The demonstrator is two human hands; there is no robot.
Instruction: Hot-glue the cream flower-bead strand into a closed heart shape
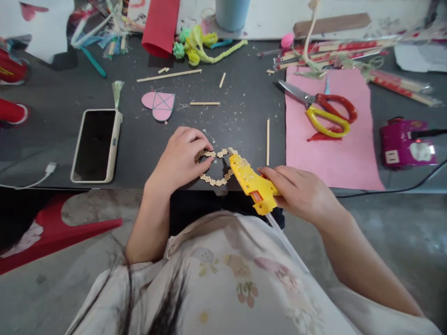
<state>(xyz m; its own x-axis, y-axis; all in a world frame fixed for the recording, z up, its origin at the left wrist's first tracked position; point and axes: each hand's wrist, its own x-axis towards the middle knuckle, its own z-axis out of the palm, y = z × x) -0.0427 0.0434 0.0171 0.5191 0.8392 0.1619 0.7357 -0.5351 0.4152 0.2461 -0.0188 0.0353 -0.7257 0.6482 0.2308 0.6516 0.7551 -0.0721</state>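
A ring of small pale wooden pieces (pixel 217 180) sits at the front edge of the dark table. My left hand (pixel 185 158) pinches its left side between thumb and fingers. My right hand (pixel 302 191) is wrapped round the handle of a yellow hot glue gun (pixel 249 179), whose nozzle points at the upper right part of the ring. A clear glue stick (pixel 286 244) sticks out of the gun's back end. Whether the nozzle touches the ring, I cannot tell. Beyond my left hand lies a pink paper heart (pixel 159 105) with lines drawn on it.
Scissors (pixel 323 109) lie on a pink sheet (pixel 331 160) to the right, beside a purple box (pixel 407 143) with a black cable. A phone (pixel 96 145) rests at the left. Thin sticks (pixel 205 103) are scattered mid-table. Pipe cleaners (pixel 197 44) and a cup (pixel 232 14) stand behind.
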